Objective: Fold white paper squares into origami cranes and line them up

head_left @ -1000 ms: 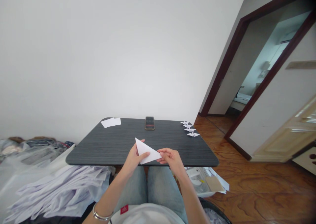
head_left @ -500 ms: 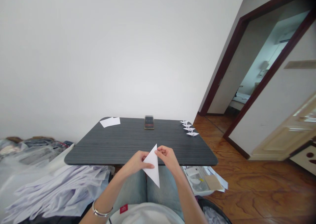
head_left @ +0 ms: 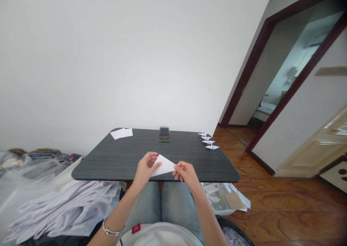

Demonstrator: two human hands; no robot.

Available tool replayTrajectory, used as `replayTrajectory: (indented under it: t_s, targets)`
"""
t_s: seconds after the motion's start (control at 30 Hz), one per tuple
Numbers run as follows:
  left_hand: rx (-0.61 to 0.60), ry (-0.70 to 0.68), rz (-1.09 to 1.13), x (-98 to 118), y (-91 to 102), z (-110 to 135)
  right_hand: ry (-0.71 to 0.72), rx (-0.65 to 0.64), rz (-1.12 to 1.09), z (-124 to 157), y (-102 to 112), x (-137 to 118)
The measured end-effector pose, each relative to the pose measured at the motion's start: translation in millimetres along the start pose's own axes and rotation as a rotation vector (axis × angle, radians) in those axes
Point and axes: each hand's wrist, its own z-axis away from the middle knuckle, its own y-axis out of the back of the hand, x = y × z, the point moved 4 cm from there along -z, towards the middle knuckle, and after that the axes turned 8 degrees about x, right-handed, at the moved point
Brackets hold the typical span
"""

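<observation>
A white sheet of paper, folded into a triangle, is held between both hands above the table's near edge. My left hand is closed on its left side, thumb on top and fingers behind. At the right corner, my right hand pinches the paper between thumb and fingers. One point of the triangle faces away from me, and the long side lies toward me. Several folded paper cranes stand in a row along the table's right side.
The dark table stands against a white wall. Loose white paper sheets lie at its far left, and a phone leans upright at the back middle. Below, a pile of white cloth or sheets is left and a plastic bin right.
The folded paper has turned from upright to lying with its long side toward me. Both hands have shifted with it, the right hand now at its right corner.
</observation>
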Motion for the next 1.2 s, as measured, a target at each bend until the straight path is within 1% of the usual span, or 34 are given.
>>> replayTrajectory:
  t_s: [0.07,0.1,0.13,0.2,0.27,0.3,0.33,0.4,0.57,0.7,0.83,1.03,1.2]
  targets:
    - [0.107,-0.194,-0.163,8,3.9,5,-0.001,0.07,-0.007,-5,5,6]
    - [0.108,-0.279,-0.243,12,3.6,9,-0.013,0.104,-0.009,-7,8,10]
    - [0.063,-0.349,-0.306,14,1.4,13,-0.031,0.126,-0.003,-9,11,15]
    - [-0.141,-0.439,-0.391,13,-7.4,25,-0.053,0.154,0.043,-13,15,24]
    - [-0.351,-0.503,-0.477,7,-17.2,37,-0.059,0.16,0.078,-17,17,33]
    - [-0.42,-0.528,-0.527,2,-21.1,42,-0.056,0.164,0.099,-18,17,37]
    - [-0.466,-0.549,-0.577,-3,-24.5,46,-0.051,0.169,0.124,-20,18,41]
    - [-0.501,-0.576,-0.662,-13,-29.6,51,-0.024,0.197,0.19,-22,18,47]
    - [-0.484,-0.594,-0.797,-27,-36.5,51,0.067,0.256,0.431,-24,21,52]
    - [-0.456,-0.636,-0.859,-34,-38.6,47,0.158,0.25,0.621,-26,22,44]
    - [-0.435,-0.677,-0.886,-42,-40.8,44,0.206,0.236,0.767,-29,20,38]
    - [-0.394,-0.689,-0.951,-54,-44.6,42,0.23,0.282,0.909,-33,19,39]
    - [-0.381,-0.676,-0.987,-57,-46.7,41,0.256,0.346,0.977,-27,17,37]
